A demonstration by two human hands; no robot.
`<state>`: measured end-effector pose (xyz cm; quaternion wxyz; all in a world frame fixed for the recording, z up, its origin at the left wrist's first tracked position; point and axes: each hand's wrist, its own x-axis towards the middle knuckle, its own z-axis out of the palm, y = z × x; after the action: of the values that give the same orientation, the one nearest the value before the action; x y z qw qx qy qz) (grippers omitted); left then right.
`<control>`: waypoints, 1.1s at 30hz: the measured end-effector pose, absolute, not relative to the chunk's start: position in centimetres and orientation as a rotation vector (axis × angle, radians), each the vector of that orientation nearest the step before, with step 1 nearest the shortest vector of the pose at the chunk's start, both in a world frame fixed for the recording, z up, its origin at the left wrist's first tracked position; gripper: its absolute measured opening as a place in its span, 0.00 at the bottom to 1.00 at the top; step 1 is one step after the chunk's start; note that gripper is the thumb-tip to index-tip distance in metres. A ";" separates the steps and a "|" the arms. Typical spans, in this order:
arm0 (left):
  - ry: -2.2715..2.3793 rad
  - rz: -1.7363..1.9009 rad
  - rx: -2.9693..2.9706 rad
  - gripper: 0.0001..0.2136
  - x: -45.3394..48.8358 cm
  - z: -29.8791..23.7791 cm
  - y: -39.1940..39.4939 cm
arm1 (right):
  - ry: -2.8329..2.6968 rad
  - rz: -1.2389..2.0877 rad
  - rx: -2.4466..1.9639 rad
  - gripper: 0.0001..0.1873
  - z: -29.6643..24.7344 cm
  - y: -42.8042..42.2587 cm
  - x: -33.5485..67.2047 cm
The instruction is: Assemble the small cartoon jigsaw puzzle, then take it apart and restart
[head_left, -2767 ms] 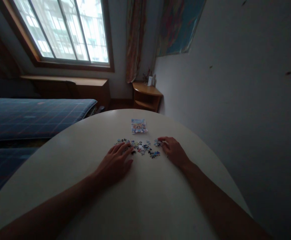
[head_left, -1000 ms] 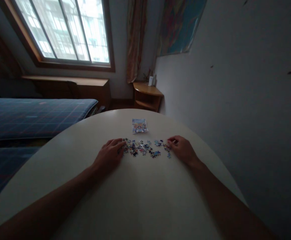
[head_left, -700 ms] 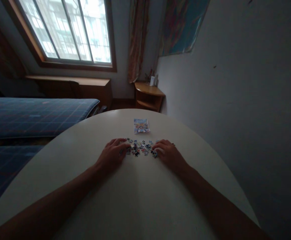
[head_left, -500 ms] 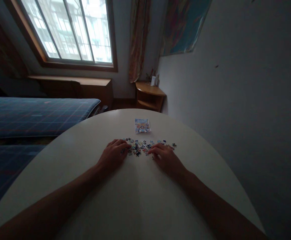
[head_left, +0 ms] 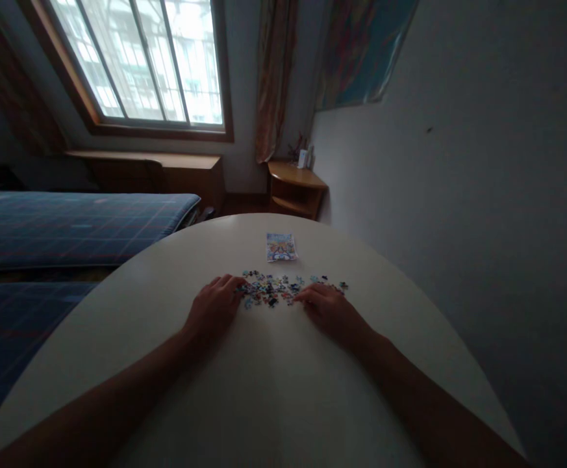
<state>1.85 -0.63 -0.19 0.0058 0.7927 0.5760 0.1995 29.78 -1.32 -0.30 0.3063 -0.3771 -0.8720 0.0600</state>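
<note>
Several small colourful puzzle pieces [head_left: 276,290] lie scattered in a row on the round white table [head_left: 273,390]. My left hand [head_left: 214,307] rests flat at the left end of the pile, fingers stretched out and touching the nearest pieces. On the right side of the pile lies my right hand [head_left: 327,309], fingers extended over the pieces, with a few pieces [head_left: 334,284] left beyond it. A small printed picture card [head_left: 280,247] sits farther back on the table.
A grey wall [head_left: 458,182] runs close along the table's right side. A bed with a blue plaid cover [head_left: 69,224] stands to the left. A wooden corner shelf [head_left: 295,185], a curtain and a window are beyond the table.
My right hand has slid leftwards from the pile's right end into the pieces, pushing them together. My left hand has stayed at the left end. The view has shifted slightly.
</note>
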 end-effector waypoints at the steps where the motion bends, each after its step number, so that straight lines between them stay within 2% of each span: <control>1: 1.792 0.650 2.472 0.09 1.7 -0.4 -0.4 | -2.300 0.142 -1.017 0.15 -0.4 -1.1 30.0; 9: 1.782 0.699 2.433 0.08 1.4 -0.3 0.0 | -2.267 0.065 -1.129 0.10 -0.3 -0.6 31.1; 20: 1.652 0.919 2.658 0.07 1.6 0.4 -0.3 | -2.356 0.088 -1.097 0.10 -0.1 -1.3 30.5; 29: 1.546 0.814 2.674 0.09 2.2 -0.1 -0.8 | -2.378 0.092 -1.088 0.10 -0.2 -1.3 30.4; 33: 1.625 0.725 2.730 0.06 2.5 0.6 -1.8 | -2.380 0.091 -1.075 0.10 -0.1 -1.2 30.5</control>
<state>2.52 -1.76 0.57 -0.0585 0.8364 0.4978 0.2219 30.46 -1.23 -0.13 0.2613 -0.3970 -0.8792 0.0335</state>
